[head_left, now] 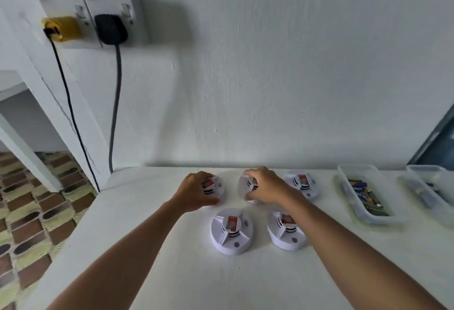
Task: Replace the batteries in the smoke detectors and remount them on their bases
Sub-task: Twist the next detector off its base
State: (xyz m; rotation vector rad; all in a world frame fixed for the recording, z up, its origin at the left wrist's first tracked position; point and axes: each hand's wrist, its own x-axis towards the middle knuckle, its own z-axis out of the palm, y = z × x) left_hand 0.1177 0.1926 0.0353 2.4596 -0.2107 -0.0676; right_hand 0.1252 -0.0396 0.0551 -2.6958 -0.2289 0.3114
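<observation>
White bench [152, 273] against white wall [270, 64]; two plugs in the sockets. My left grip [194, 193] clamps the far-left detector [214, 187], right grip [264, 188] the far-middle detector [247, 187]. Red labels unreadable.

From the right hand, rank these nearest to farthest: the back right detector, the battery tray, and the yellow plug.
1. Back right detector, just right of the right hand.
2. Battery tray, further right.
3. Yellow plug, up on the left wall.

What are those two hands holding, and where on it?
Each grips a smoke detector by its rim: the left hand on the back-left detector, the right hand on the back-middle detector.
</observation>
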